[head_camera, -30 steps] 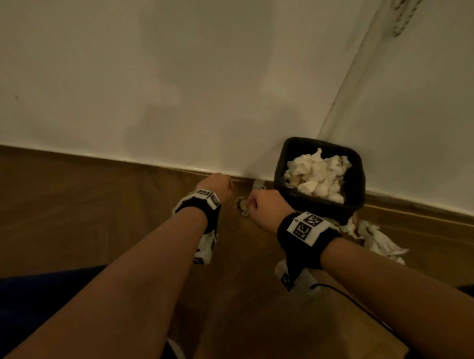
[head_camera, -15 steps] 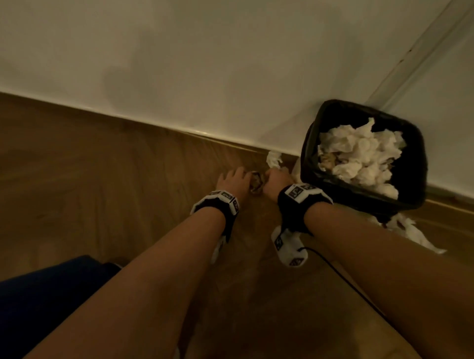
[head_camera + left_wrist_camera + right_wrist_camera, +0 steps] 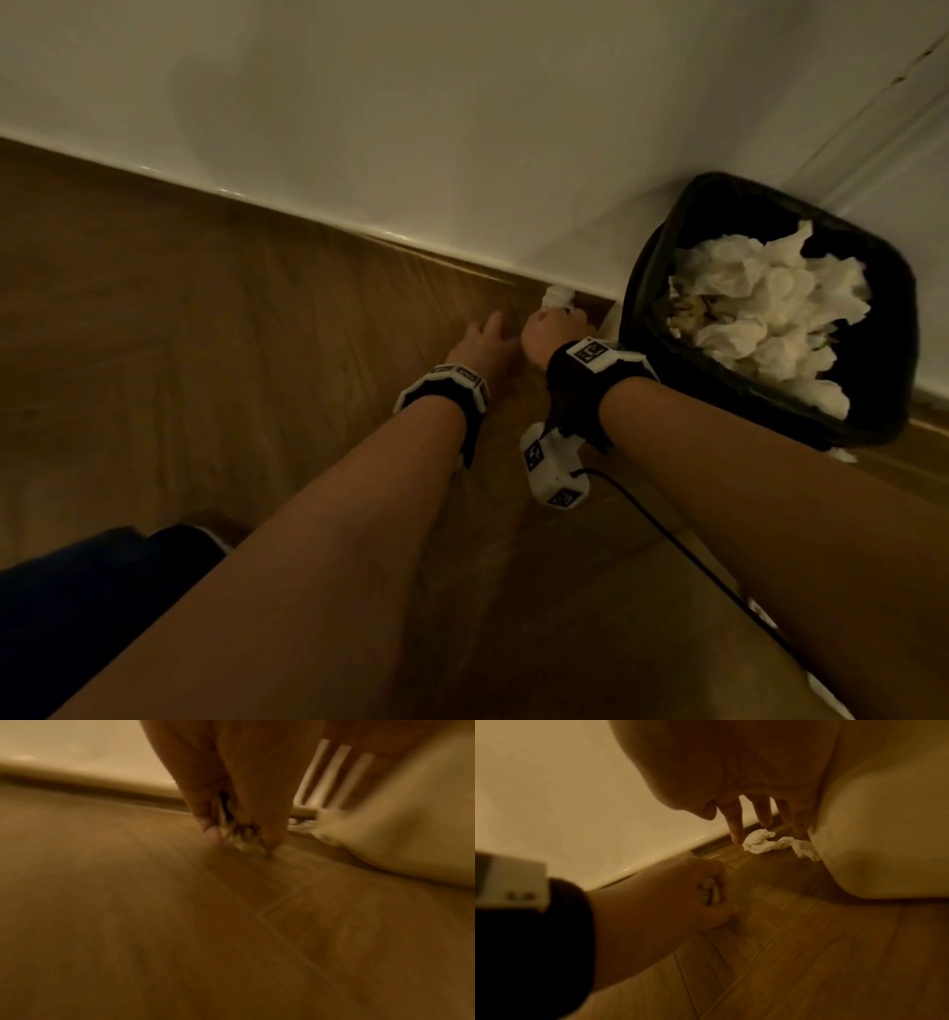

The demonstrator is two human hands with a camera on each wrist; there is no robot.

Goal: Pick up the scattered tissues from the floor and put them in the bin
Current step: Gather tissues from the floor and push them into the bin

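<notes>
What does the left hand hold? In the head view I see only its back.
Observer: In the left wrist view, the left hand pinches a small crumpled scrap between thumb and finger, close to the floor.
Operator: Does the right hand already grip the white tissue?
Observer: Not yet. In the right wrist view, the fingers of the right hand are straight and point down at the white tissue, not curled round it.
Operator: Is that tissue a small ball?
Observer: No. It lies as a long crumpled strip that runs on past the fingers.
</notes>
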